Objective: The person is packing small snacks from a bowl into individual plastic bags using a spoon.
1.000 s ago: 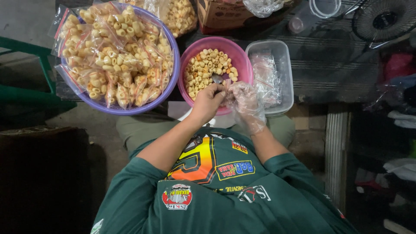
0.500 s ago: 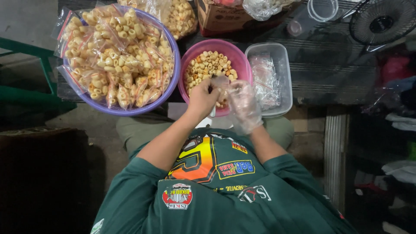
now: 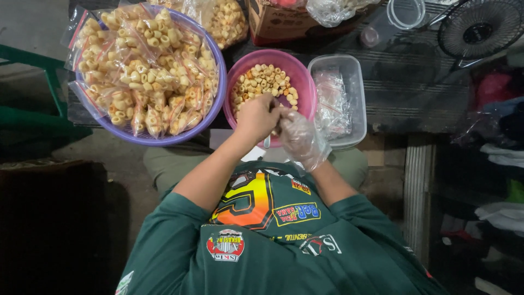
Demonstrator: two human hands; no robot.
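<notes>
The left hand (image 3: 256, 117) has its grip clamped on a spoon handle (image 3: 267, 141); the gloved right hand (image 3: 299, 136) pinches a small clear bag (image 3: 284, 112), both over the pink bowl (image 3: 305, 74) of ring snacks (image 3: 265, 82). The bag looks light, limp and slippery, best held at its mouth. Filled bags (image 3: 144, 71) heap beside.
</notes>
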